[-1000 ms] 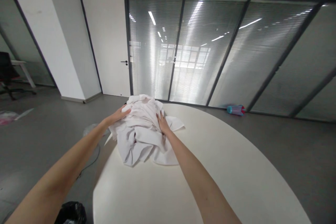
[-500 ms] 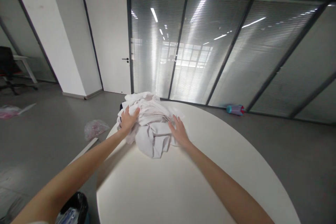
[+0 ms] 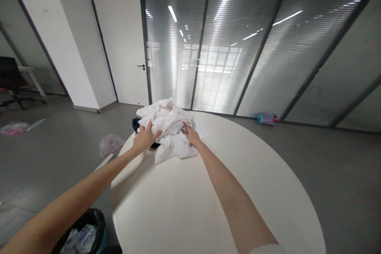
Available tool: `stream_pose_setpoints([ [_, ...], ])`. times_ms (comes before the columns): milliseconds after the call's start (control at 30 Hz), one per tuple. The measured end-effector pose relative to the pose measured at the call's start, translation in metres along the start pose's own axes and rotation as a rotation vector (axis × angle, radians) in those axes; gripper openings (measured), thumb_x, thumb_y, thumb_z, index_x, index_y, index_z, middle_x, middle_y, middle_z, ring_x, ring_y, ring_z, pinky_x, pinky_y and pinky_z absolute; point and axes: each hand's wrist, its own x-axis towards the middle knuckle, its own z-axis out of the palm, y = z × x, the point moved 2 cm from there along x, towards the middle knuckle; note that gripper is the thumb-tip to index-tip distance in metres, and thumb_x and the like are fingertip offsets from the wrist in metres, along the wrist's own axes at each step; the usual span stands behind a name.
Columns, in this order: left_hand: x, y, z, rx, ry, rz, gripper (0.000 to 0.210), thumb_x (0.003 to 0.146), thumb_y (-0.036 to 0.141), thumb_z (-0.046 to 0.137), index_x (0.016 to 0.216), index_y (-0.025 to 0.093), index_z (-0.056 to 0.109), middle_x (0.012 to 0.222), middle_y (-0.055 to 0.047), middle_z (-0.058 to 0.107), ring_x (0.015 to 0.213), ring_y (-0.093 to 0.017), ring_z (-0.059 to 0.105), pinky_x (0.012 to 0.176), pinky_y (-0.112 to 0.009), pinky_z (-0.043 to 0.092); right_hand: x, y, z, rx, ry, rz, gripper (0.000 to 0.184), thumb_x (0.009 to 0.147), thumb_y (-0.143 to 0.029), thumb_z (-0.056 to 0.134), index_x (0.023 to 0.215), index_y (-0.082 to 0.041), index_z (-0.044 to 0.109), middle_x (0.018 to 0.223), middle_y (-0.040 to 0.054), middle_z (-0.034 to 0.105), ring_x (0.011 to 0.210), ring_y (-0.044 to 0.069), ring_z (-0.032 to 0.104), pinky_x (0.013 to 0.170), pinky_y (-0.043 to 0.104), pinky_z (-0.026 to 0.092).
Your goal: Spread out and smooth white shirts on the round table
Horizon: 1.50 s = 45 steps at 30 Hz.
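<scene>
- A heap of white cloth (image 3: 171,117) lies crumpled at the far left part of the counter (image 3: 184,198), a dark piece (image 3: 135,124) showing at its left edge.
- It looks soft, limp and light, probably neither slippery nor fragile; a gathered fold on each side would likely hold better than one loose edge.
- The left hand (image 3: 145,139) rests against the near left side, fingers spread apart.
- The right hand (image 3: 192,135) reaches into the right folds; whether its fingers pinch fabric, I cannot tell.
- The counter is smooth, pale, with a curved rim.
- Below, on the floor: a crinkled clear plastic bag (image 3: 110,145) and a black-lined bin (image 3: 99,222).
</scene>
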Motion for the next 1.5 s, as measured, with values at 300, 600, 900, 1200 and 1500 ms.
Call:
stream_pose_setpoints([
  [300, -0.061, 0.056, -0.015, -0.073, 0.178, 0.86, 0.063, 0.095, 0.056, 0.047, 0.151, 0.027, 0.041, 0.152, -0.014, 0.042, 0.14, -0.039, 0.034, 0.115, -0.056, 0.026, -0.134, 0.054, -0.101, 0.163, 0.278, -0.101, 0.052, 0.097, -0.055, 0.041, 0.138, -0.027, 0.058, 0.148, 0.0083, 0.05, 0.137, 0.026, 0.046, 0.114, 0.048, 0.036],
  [600, -0.122, 0.098, 0.08, -0.14, -0.608, 1.562, 0.08, 0.089, 0.063, 0.057, 0.156, 0.031, 0.03, 0.16, -0.008, 0.032, 0.147, -0.031, 0.031, 0.121, -0.047, 0.022, -0.272, 0.033, -0.107, -0.134, -0.37, -0.354, 0.083, 0.089, -0.068, 0.053, 0.158, -0.035, 0.021, 0.166, 0.0037, 0.007, 0.153, 0.029, 0.005, 0.123, 0.054, 0.004],
  [900, -0.117, 0.084, 0.077, -0.112, -0.698, 1.446, 0.082, 0.087, 0.06, 0.061, 0.156, 0.033, 0.028, 0.161, -0.007, 0.029, 0.149, -0.035, 0.024, 0.122, -0.054, 0.014, -0.272, 0.036, -0.101, -0.135, -0.432, -0.345, 0.083, 0.087, -0.07, 0.055, 0.156, -0.036, 0.026, 0.165, 0.0055, 0.013, 0.152, 0.031, 0.008, 0.122, 0.057, 0.005],
  [1200, -0.117, 0.085, 0.078, -0.139, -0.698, 1.433, 0.082, 0.085, 0.06, 0.063, 0.156, 0.033, 0.031, 0.161, -0.007, 0.03, 0.149, -0.035, 0.024, 0.122, -0.055, 0.014, -0.272, 0.037, -0.099, -0.128, -0.429, -0.349, 0.082, 0.087, -0.067, 0.057, 0.156, -0.037, 0.026, 0.165, 0.004, 0.012, 0.152, 0.031, 0.008, 0.122, 0.057, 0.004],
  [1500, -0.117, 0.084, 0.08, -0.15, -0.681, 1.428, 0.081, 0.085, 0.06, 0.062, 0.155, 0.033, 0.033, 0.16, -0.007, 0.032, 0.148, -0.034, 0.025, 0.122, -0.054, 0.015, -0.273, 0.038, -0.099, -0.128, -0.429, -0.346, 0.082, 0.087, -0.067, 0.057, 0.156, -0.037, 0.025, 0.165, 0.0037, 0.012, 0.152, 0.031, 0.008, 0.122, 0.058, 0.005],
])
